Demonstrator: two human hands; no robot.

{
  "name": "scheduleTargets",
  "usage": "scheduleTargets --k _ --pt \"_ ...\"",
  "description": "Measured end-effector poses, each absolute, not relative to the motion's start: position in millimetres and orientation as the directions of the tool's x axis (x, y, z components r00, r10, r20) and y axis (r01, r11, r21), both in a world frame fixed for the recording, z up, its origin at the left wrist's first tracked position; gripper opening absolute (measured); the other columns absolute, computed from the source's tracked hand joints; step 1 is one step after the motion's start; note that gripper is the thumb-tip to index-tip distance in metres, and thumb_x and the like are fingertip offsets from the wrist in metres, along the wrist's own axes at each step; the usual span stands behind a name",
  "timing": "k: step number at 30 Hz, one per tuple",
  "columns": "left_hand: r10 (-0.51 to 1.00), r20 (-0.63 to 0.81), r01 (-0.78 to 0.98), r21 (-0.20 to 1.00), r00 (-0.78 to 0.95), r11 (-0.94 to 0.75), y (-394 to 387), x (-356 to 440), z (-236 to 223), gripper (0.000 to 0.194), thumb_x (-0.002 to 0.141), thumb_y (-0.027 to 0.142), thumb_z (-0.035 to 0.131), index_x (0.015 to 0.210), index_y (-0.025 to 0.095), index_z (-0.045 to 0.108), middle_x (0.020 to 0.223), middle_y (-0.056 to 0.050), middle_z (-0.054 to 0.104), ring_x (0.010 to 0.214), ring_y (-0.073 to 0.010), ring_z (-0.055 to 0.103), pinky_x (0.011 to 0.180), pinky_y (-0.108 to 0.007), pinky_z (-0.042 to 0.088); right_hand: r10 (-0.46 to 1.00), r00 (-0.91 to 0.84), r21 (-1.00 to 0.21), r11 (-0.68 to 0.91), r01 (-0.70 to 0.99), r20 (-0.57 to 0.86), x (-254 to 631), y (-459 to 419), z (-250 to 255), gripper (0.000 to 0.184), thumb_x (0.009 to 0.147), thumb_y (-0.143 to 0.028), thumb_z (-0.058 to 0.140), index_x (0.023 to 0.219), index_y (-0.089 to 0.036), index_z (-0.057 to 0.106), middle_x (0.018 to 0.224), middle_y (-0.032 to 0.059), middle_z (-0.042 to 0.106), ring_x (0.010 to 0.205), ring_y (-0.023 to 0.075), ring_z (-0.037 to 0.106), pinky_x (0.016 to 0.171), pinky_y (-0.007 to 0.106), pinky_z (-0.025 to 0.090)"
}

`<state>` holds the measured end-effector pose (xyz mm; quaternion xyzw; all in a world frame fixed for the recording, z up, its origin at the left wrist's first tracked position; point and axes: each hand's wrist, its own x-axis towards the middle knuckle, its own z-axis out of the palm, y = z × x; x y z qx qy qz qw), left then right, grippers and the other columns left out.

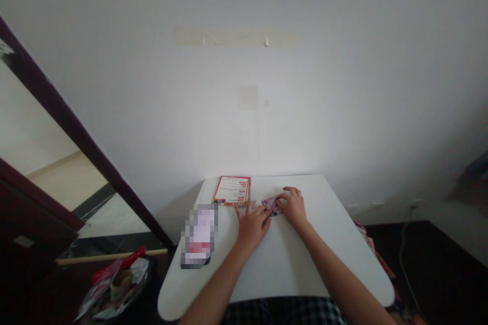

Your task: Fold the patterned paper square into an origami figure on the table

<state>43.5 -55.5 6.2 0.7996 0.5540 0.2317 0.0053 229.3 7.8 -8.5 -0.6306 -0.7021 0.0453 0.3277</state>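
On the white, round-cornered tabletop (278, 269), a blurred, pale oblong object (200, 228) lies left of a red-bordered, white printed rectangle (232, 190). The left hand (252, 227), fingers spread, touches a small multicoloured patterned paper piece (268, 201); the right hand's (293, 208) bent fingers meet it too, grip unclear for both.

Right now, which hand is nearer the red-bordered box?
Left. The left hand is close by the near edge of the red-bordered box, contact unclear; the right hand is farther off to its right, at the patterned card.
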Motion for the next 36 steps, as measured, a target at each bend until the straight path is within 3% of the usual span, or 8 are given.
scheduleTargets --k 5,16,22,32,36 --pt "0.893 0.355 0.876 0.289 0.277 -0.387 -56 43 7 0.032 0.094 0.041 0.051 0.124 0.046 0.063 0.128 0.001 0.067 0.134 -0.0340 0.040 0.108 -0.079 -0.007 0.931 -0.020 -0.477 0.205 0.855 0.364 233 4 -2 0.012 0.082 -0.037 0.070 0.091 -0.036 0.077 0.127 0.0048 0.056 0.126 0.0282 0.042 0.099 0.043 0.042" --pt "0.891 0.370 0.882 0.282 0.263 -0.377 -56 43 6 0.032 0.093 0.042 0.053 0.123 0.044 0.065 0.126 -0.001 0.068 0.133 -0.0333 0.041 0.112 -0.074 -0.007 0.944 -0.145 -0.421 0.266 0.867 0.296 242 -3 4 0.028 0.082 -0.041 0.069 0.109 -0.038 0.072 0.130 0.0059 0.054 0.129 0.0273 0.041 0.102 0.045 0.041" --pt "0.886 0.375 0.876 0.284 0.272 -0.390 -56 43 6 0.032 0.093 0.042 0.052 0.123 0.046 0.064 0.127 0.001 0.067 0.133 -0.0347 0.041 0.109 -0.077 -0.009 0.947 -0.195 -0.408 0.289 0.866 0.256 247 -3 7 0.037 0.077 -0.043 0.074 0.114 -0.039 0.070 0.134 0.0064 0.052 0.132 0.0287 0.038 0.105 0.047 0.038" --pt "0.892 0.366 0.877 0.293 0.266 -0.381 -56 44 6 0.032 0.093 0.042 0.052 0.122 0.044 0.064 0.128 0.000 0.067 0.134 -0.0341 0.039 0.110 -0.076 -0.010 0.933 -0.223 -0.401 0.326 0.856 0.283 252 -2 -2 0.046 0.073 -0.043 0.077 0.118 -0.038 0.068 0.136 0.0057 0.052 0.131 0.0266 0.041 0.107 0.045 0.037" --pt "0.895 0.355 0.863 0.324 0.268 -0.387 -55 43 6 0.032 0.094 0.042 0.052 0.123 0.044 0.064 0.130 0.002 0.066 0.135 -0.0338 0.038 0.109 -0.075 -0.014 0.911 -0.226 -0.395 0.360 0.845 0.346 253 -4 -9 0.042 0.077 -0.043 0.073 0.119 -0.037 0.067 0.134 0.0057 0.054 0.128 0.0258 0.044 0.106 0.044 0.038"
